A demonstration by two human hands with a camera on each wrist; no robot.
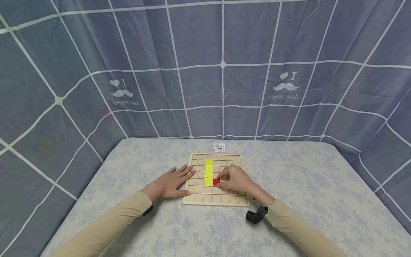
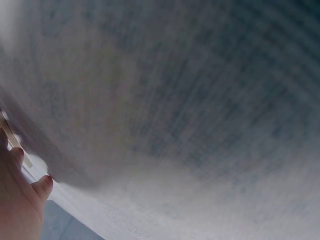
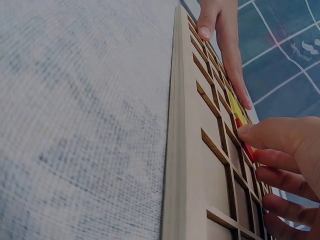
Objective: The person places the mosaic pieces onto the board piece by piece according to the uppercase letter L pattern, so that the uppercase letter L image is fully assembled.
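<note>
A wooden grid board (image 1: pixel 216 204) lies flat on the table. Several yellow square tiles (image 1: pixel 208 174) form one column in its cells. My right hand (image 1: pixel 237 179) pinches a red square tile (image 1: pixel 216 182) between thumb and index finger, at the cell just right of the lowest yellow one. In the right wrist view the thumb presses against the red tile (image 3: pixel 248 151), with the other fingers bent behind it. My left hand (image 1: pixel 171 182) lies spread at the board's left edge, fingertips on the frame; its thumb points toward the lower left side.
Behind the board lies a small card (image 1: pixel 219 147) printed with a coloured grid pattern. A bit of red (image 1: pixel 254 198) peeks out beside the right forearm. A patterned cloth (image 1: pixel 154 228) covers the table, and a grey-blue curtain (image 1: pixel 199 89) hangs around its far sides.
</note>
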